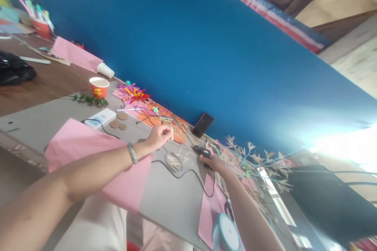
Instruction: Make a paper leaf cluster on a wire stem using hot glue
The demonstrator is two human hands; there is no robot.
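My left hand [159, 136] is closed in a pinch on a thin pale stick [172, 132], held above the grey table [35, 121]; a green bangle sits on its wrist. My right hand [213, 162] is wrapped round a black glue gun [202, 151], whose black cord [188, 172] runs across the table. Between the hands lie a small clear ring [173, 161] and loose pale sticks. A pink paper sheet [88, 153] lies under my left forearm.
A red paper cup [99, 87], a green sprig [90, 99], a white power strip [100, 119], brown discs [119, 120], colourful pipe cleaners [134, 95], orange paper [165, 119] and a dark phone [203, 124] line the blue wall. Dried branches [256, 164] and a tape roll [226, 233] are at right.
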